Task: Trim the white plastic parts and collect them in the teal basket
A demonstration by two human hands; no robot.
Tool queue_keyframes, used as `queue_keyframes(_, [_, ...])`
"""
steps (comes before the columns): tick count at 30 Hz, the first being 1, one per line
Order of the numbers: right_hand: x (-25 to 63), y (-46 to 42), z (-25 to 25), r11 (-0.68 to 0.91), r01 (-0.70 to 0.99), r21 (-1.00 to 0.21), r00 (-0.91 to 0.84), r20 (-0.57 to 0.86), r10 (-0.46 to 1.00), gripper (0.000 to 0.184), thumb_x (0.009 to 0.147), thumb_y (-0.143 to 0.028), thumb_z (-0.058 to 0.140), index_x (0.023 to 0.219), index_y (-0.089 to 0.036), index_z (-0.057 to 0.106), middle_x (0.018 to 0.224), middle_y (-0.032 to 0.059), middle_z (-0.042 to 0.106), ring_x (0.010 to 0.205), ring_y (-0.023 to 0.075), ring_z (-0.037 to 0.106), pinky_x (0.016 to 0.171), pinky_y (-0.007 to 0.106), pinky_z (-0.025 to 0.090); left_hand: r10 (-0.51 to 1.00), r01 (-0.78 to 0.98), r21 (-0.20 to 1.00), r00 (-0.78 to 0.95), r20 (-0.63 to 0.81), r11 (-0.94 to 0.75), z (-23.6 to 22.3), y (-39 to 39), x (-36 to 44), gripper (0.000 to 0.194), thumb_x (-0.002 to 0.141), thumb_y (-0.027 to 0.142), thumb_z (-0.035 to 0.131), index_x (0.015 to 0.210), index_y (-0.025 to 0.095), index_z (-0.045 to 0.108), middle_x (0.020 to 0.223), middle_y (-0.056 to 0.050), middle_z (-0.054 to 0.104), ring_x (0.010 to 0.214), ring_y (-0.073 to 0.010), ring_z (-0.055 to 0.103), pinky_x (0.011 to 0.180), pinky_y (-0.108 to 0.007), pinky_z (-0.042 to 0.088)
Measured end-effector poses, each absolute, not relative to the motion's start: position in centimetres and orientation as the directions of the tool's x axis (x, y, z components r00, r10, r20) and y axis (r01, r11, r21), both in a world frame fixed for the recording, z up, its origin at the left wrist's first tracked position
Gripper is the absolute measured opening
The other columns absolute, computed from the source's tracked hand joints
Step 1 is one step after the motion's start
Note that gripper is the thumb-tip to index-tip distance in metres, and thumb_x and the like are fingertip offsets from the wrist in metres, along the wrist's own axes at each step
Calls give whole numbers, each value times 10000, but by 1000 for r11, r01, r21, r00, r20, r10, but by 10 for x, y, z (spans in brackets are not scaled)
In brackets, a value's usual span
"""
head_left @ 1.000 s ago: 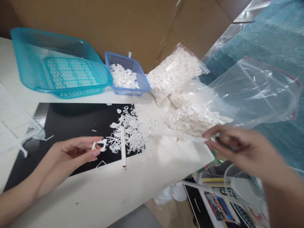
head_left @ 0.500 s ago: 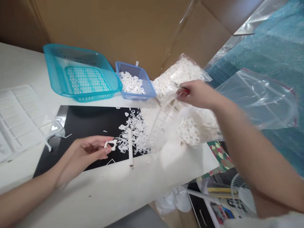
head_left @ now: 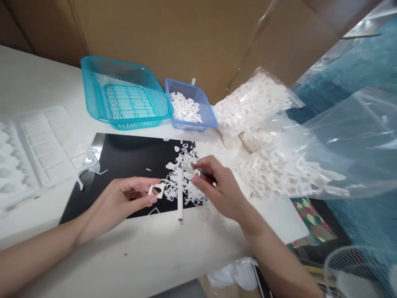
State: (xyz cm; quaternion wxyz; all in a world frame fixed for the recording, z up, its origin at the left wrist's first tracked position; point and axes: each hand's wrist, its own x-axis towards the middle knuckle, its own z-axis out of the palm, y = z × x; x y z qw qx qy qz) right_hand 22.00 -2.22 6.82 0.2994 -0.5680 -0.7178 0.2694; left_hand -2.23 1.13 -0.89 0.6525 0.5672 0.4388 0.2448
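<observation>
My left hand (head_left: 133,194) pinches a small white plastic frame piece (head_left: 156,191) with an opening in it, over the edge of a black mat (head_left: 124,157). Above the heap of thin white offcuts (head_left: 194,192) is my right hand (head_left: 221,186), its fingers closed round a slim tool with a dark and red handle (head_left: 208,178). The tool's pale front end is blurred, so its kind is unclear. Between my hands, a white pen-like stick (head_left: 180,194) lies across the offcuts.
At the back stand a turquoise basket (head_left: 130,120) and a smaller blue basket (head_left: 194,124) with white pieces. Clear bags of white parts (head_left: 257,99) lie to the right. White trays (head_left: 46,145) are at the left. A wire basket (head_left: 350,265) sits below the table's right side.
My right hand lowered the bag's clear film over the white parts, then came left to the offcuts with the tool. My left hand keeps its piece. The view shifted.
</observation>
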Motion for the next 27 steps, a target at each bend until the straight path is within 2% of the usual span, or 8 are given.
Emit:
queue_keyframes(2, [202, -25, 49, 289, 595, -750, -222, 193, 956, 143, 902, -333, 586, 973, -210, 565, 710, -34, 572, 587, 94, 488, 571, 228, 387, 822, 162, 961, 497, -277, 226, -10, 11, -23, 389, 755, 357, 766, 1114, 214, 715, 832, -25, 736, 744, -154, 677, 705, -244, 576])
queue_keyframes(5, [189, -24, 29, 364, 552, -750, -245, 271, 931, 137, 882, -314, 598, 957, -200, 598, 822, 20, 643, 670, 120, 565, 607, 240, 429, 834, 122, 969, 492, -249, 217, -11, 9, -23, 365, 763, 349, 758, 1091, 191, 726, 834, -37, 735, 720, -152, 666, 692, -255, 577])
queue_keyframes(9, [191, -27, 19, 377, 566, -733, -291, 250, 923, 131, 862, -258, 574, 975, -195, 595, 777, 16, 659, 615, 119, 577, 579, 238, 445, 843, 110, 972, 484, -236, 209, -10, 8, -23, 355, 763, 316, 760, 1097, 200, 732, 817, -36, 744, 665, -139, 661, 624, -231, 572])
queue_keyframes(13, [194, -34, 19, 419, 583, -696, -336, 263, 904, 106, 870, -236, 565, 961, -192, 601, 683, -3, 640, 517, 99, 546, 492, 214, 411, 854, 71, 981, 483, -193, 181, -10, 8, -24, 309, 772, 243, 752, 1079, 207, 745, 825, -37, 764, 657, -130, 679, 600, -202, 568])
queue_keyframes(17, [194, -36, 18, 470, 569, -674, -363, 307, 880, 110, 888, -203, 558, 990, -188, 595, 700, 4, 663, 522, 98, 564, 476, 208, 415, 872, 46, 999, 489, -14, -10, -7, 10, -23, 328, 725, 150, 782, 1043, 226, 761, 728, -10, 754, 598, -119, 670, 550, -175, 546])
queue_keyframes(20, [195, -36, 17, 508, 601, -617, -377, 341, 861, 97, 893, -190, 562, 984, -176, 592, 661, 0, 648, 505, 104, 542, 460, 221, 395, 859, 71, 986, 504, 92, -147, -3, 10, -22, 349, 722, 154, 794, 1053, 259, 758, 671, 2, 747, 581, -127, 661, 565, -193, 541])
queue_keyframes(27, [197, -39, 17, 482, 597, -642, -378, 305, 874, 85, 873, -199, 601, 954, -178, 610, 632, -11, 619, 500, 106, 513, 461, 226, 375, 851, 223, 953, 521, 60, -204, 0, 7, -23, 329, 748, 176, 774, 1043, 321, 754, 671, 13, 746, 571, -134, 656, 536, -199, 513])
